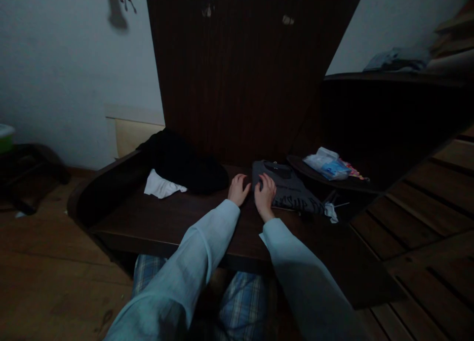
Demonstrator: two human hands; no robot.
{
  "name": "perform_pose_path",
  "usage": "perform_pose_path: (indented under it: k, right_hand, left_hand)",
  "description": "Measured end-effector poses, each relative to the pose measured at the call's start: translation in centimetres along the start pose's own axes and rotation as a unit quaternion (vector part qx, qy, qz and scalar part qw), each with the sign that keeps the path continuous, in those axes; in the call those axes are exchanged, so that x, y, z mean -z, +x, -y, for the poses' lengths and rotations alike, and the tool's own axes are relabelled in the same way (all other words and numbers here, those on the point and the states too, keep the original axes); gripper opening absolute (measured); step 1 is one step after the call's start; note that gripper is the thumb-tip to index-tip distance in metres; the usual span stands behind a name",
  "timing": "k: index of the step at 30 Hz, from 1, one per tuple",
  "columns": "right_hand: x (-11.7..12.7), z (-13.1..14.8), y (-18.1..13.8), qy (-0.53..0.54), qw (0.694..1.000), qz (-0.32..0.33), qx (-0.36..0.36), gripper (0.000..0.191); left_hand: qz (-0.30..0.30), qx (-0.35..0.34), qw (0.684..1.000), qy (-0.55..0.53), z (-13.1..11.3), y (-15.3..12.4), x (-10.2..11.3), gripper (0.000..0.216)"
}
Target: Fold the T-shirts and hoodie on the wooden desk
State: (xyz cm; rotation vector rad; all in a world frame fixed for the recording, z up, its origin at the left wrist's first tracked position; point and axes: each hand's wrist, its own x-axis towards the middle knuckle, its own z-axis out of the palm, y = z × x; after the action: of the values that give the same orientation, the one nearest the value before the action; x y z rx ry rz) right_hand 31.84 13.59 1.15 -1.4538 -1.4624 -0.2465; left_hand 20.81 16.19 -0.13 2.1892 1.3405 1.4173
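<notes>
My left hand is over the dark wooden desk, fingers loosely curved and apart, with nothing in it. Close beside it, my right hand is at the left end of a folded grey cloth item with dark lettering. Its fingers are bent but spread, and it grips nothing that I can see; whether it touches the cloth I cannot tell. Left of my hands lies a heap of black cloth, with a crumpled white cloth in front of it.
A corner shelf on the right carries a clear and blue plastic packet. Below it lies a small white crumpled piece. The desk has a raised left side and a tall dark back panel. Wooden slats stand at the right.
</notes>
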Motion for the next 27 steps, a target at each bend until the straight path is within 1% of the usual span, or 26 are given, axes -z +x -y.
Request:
perform_pose_path:
  k: [1, 2, 3, 5, 6, 8, 10, 11, 13, 14, 16, 17, 19, 21, 22, 23, 24, 25, 26, 27]
  right_hand:
    - [-0.3, 0.7, -0.7, 0.028, 0.999, -0.012, 0.017, 0.035]
    - [-0.5, 1.4, -1.3, 0.055, 0.998, -0.017, 0.035, 0.036]
    - [-0.6, 1.9, -1.7, 0.080, 0.995, -0.012, 0.055, 0.036]
    - [-1.0, 2.7, -2.2, 0.124, 0.988, 0.012, 0.088, 0.037]
    - [-1.2, 3.1, -2.4, 0.142, 0.985, 0.028, 0.095, 0.038]
    - [-1.8, 3.6, -2.7, 0.170, 0.980, 0.058, 0.080, 0.038]
    - [-2.7, 4.1, -2.8, 0.198, 0.977, 0.077, 0.027, 0.037]
    - [-3.1, 4.4, -2.9, 0.214, 0.973, 0.084, -0.007, 0.038]
    - [-3.9, 5.0, -3.1, 0.245, 0.963, 0.089, -0.066, 0.041]
    - [-4.3, 5.3, -3.2, 0.255, 0.959, 0.088, -0.084, 0.043]
    - [-5.0, 6.0, -3.4, 0.263, 0.956, 0.089, -0.089, 0.053]
    - [-5.4, 6.2, -3.5, 0.263, 0.957, 0.095, -0.080, 0.059]
    - [-6.1, 6.6, -3.6, 0.255, 0.959, 0.112, -0.056, 0.066]
    - [-6.8, 6.8, -3.6, 0.236, 0.962, 0.130, -0.038, 0.058]
    - [-7.1, 6.8, -3.5, 0.223, 0.965, 0.135, -0.038, 0.051]
    - [-7.3, 6.7, -3.5, 0.210, 0.967, 0.137, -0.043, 0.043]
    - [-7.4, 6.6, -3.4, 0.197, 0.969, 0.136, -0.053, 0.037]
    - [-7.4, 6.6, -3.3, 0.186, 0.972, 0.130, -0.066, 0.031]
    - [-7.3, 6.5, -3.2, 0.175, 0.974, 0.121, -0.078, 0.027]
    - [-7.1, 6.5, -3.2, 0.163, 0.976, 0.112, -0.085, 0.024]
  left_hand:
    - [0.014, -0.027, 0.999, 0.038, 0.8, -0.2, 1.6, 0.038]
    - [0.024, -0.039, 0.996, 0.078, 1.6, -0.4, 3.2, 0.044]
    - [0.029, -0.030, 0.992, 0.119, 2.5, -0.6, 4.9, 0.052]
    - [0.040, 0.018, 0.981, 0.187, 4.3, -1.1, 7.8, 0.063]
    - [0.046, 0.042, 0.976, 0.209, 5.0, -1.3, 9.0, 0.060]
    - [0.048, 0.085, 0.971, 0.218, 6.3, -1.5, 10.6, 0.040]
    - [0.020, 0.119, 0.976, 0.180, 6.9, -1.5, 11.2, 0.021]
    - [0.001, 0.130, 0.979, 0.158, 7.1, -1.4, 11.3, 0.018]
    - [-0.037, 0.142, 0.981, 0.126, 7.2, -1.2, 11.3, 0.023]
    - [-0.055, 0.144, 0.981, 0.114, 7.1, -1.1, 11.2, 0.027]
    - [-0.080, 0.144, 0.983, 0.080, 6.7, -1.2, 11.0, 0.030]
    - [-0.075, 0.136, 0.986, 0.058, 6.5, -1.3, 10.9, 0.030]
    - [-0.028, 0.108, 0.993, 0.023, 5.9, -1.8, 10.6, 0.027]
    - [0.036, 0.079, 0.996, 0.009, 5.3, -2.2, 10.5, 0.025]
    - [0.055, 0.064, 0.996, 0.008, 5.1, -2.4, 10.5, 0.024]
    - [0.058, 0.048, 0.997, 0.009, 4.9, -2.5, 10.6, 0.025]
    - [0.044, 0.033, 0.998, 0.015, 4.8, -2.5, 10.9, 0.025]
    - [0.015, 0.021, 0.999, 0.023, 4.8, -2.5, 11.3, 0.024]
    - [-0.032, 0.020, 0.999, 0.036, 4.9, -2.5, 11.8, 0.024]
    - [-0.093, 0.037, 0.994, 0.053, 5.0, -2.5, 12.4, 0.025]
